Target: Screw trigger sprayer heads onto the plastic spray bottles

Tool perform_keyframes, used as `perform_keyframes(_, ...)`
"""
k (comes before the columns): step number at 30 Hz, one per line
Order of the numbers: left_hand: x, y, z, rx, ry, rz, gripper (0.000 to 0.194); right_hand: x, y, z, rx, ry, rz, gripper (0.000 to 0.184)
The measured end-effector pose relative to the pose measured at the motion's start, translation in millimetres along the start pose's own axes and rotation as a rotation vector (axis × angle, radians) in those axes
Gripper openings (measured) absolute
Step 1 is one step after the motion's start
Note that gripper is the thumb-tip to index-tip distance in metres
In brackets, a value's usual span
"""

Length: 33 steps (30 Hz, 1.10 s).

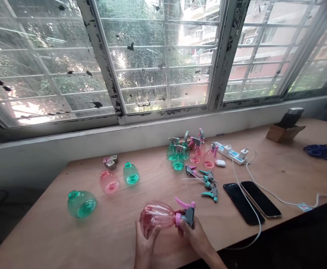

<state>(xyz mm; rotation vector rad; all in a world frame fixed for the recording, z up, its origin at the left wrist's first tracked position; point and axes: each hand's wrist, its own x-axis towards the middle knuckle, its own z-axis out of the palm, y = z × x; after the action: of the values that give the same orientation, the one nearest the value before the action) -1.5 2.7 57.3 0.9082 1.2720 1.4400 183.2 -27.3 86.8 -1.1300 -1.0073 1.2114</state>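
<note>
A clear pink spray bottle [159, 214] lies sideways between my hands above the front of the table. My left hand [146, 235] wraps round its base end. At the neck, my right hand [190, 229] grips the pink collar of the grey and pink spray head [189, 213], which sits on the bottle's mouth. Whether the collar is fully seated I cannot tell. Beyond my right hand lie several loose spray heads [207, 183], some with green triggers and one with a pink one. To the left stand headless bottles: a green one [81, 204], a pink one [109, 182] and another green one [131, 173].
Several green and pink bottles with heads [178, 152] stand near the wall. On the right are two phones [243, 203] with a white cable across them, a power strip [230, 153], a white earbud case [220, 163], a cardboard box [282, 132] and small blocks [111, 162] at the left.
</note>
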Motion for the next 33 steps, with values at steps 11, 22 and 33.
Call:
perform_keyframes(11,-16.0,31.0,0.6,-0.025,0.037,-0.035,0.068,10.7,-5.0,-142.1,-1.121,0.717,-0.172,0.09)
perform_keyframes(22,-16.6,27.6,-0.9,-0.038,0.054,-0.035,0.072,29.7,5.3,-201.9,-1.586,0.791,0.169,0.08)
perform_keyframes(33,-14.5,21.6,-0.9,-0.057,0.029,-0.015,0.068,35.7,4.6,-218.4,-1.493,0.781,0.241,0.073)
